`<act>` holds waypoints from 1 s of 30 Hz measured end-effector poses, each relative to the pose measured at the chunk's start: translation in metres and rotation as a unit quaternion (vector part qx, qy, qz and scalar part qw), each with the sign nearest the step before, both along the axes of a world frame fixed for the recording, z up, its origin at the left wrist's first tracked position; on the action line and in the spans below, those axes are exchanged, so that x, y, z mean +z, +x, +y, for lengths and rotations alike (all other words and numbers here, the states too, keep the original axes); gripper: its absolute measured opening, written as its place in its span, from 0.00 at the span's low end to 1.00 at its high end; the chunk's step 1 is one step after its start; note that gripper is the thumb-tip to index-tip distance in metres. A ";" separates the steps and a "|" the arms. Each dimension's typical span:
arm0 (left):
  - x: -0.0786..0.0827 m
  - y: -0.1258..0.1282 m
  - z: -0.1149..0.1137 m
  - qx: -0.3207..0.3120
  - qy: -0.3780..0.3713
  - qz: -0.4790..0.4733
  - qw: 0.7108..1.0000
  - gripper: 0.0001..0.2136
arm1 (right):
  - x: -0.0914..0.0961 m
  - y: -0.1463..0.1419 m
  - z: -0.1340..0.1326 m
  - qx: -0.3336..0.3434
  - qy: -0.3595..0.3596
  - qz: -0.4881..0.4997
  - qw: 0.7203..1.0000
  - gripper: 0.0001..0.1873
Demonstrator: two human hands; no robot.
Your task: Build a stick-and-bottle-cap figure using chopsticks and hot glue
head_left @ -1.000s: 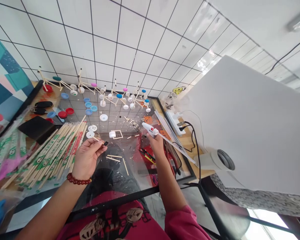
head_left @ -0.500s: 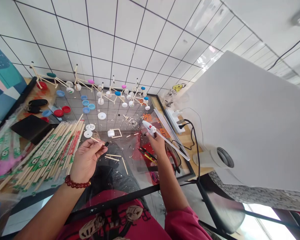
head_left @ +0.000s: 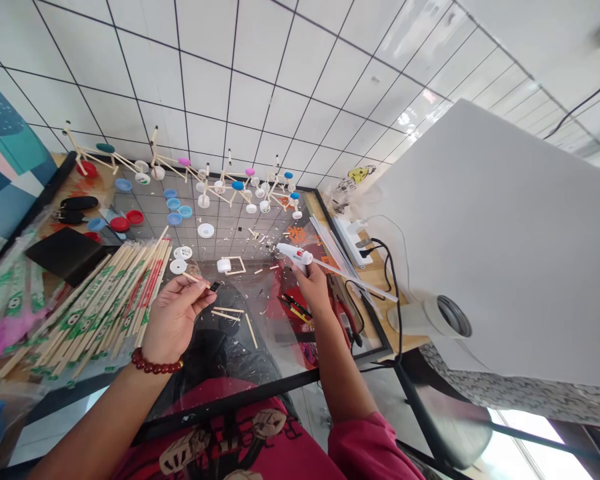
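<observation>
Pinched in my left hand (head_left: 173,317) is a short wooden stick (head_left: 196,279) with a small black piece (head_left: 213,287) at its end. My right hand (head_left: 311,287) is wrapped round the handle of a white glue gun (head_left: 295,253), its nozzle pointing left and a long clear glue stick (head_left: 360,280) coming out of its back. Between the hands, a small wooden frame with a white bottle cap (head_left: 223,265) lies on the glass tabletop. Several cut sticks (head_left: 251,331) lie nearer to me. White caps (head_left: 179,267) sit just beyond my left hand.
Bundled chopsticks (head_left: 100,300) in wrappers lie at left, beside a black box (head_left: 65,255). Stick models with caps (head_left: 237,187) stand along the tiled wall. Pliers (head_left: 347,313) and cutters (head_left: 295,308) lie near my right forearm. A power strip (head_left: 353,241) with cables sits at right.
The glue gun has turned in my right hand: its nozzle has swung left and its glue stick now slants less steeply to the right. My left hand stays nearly still.
</observation>
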State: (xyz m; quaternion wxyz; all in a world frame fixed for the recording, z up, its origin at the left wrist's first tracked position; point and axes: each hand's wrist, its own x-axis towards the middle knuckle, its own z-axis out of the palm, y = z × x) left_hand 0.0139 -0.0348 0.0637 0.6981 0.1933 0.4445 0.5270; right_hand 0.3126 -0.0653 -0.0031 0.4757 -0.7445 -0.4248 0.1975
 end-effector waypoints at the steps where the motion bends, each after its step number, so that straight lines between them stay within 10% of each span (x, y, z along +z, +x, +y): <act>1: 0.000 0.000 0.000 0.001 -0.003 0.001 1.000 0.10 | 0.001 -0.002 0.001 0.000 -0.005 -0.006 1.000 0.28; 7: -0.002 0.000 -0.001 -0.009 -0.001 0.006 1.000 0.11 | 0.013 0.001 -0.007 -0.002 -0.003 -0.024 1.000 0.27; 14: 0.000 0.002 -0.007 -0.023 -0.002 -0.003 1.000 0.18 | 0.029 -0.037 -0.077 -0.105 0.045 -0.069 0.991 0.16; 22: 0.005 0.009 -0.020 -0.066 -0.006 0.021 0.998 0.19 | 0.046 -0.133 -0.056 0.195 0.104 0.105 0.970 0.12; 30: 0.001 0.008 -0.019 -0.088 -0.019 0.021 0.996 0.20 | 0.023 -0.142 -0.047 0.208 0.091 0.240 0.944 0.11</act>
